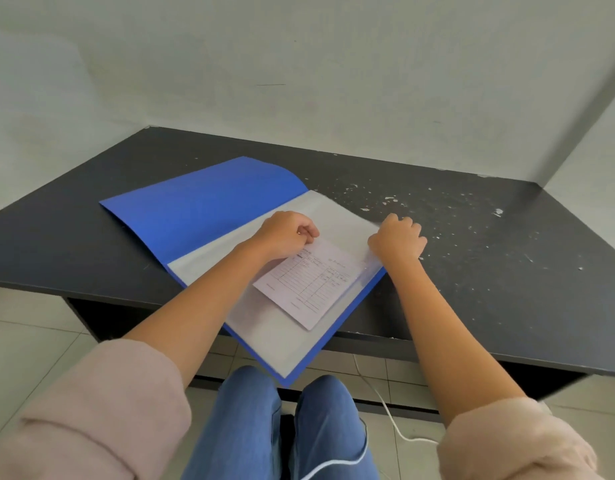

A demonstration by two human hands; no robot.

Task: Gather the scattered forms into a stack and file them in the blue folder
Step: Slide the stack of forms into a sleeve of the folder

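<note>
The blue folder point(202, 206) lies open on the dark table point(472, 271), its near corner hanging over the table's front edge. On its right half sit clear plastic sleeves point(274, 327). A stack of pale printed forms point(309, 282) lies partly slid into the top sleeve. My left hand point(285, 233) pinches the far end of the forms with curled fingers. My right hand point(397, 240) grips the right edge of the clear sleeve, fingers curled over it.
White paint flecks point(389, 199) speckle the table's right part. A white wall rises behind the table. My knees in blue jeans point(250, 427) are below the front edge, and a white cable point(385, 407) runs across the tiled floor.
</note>
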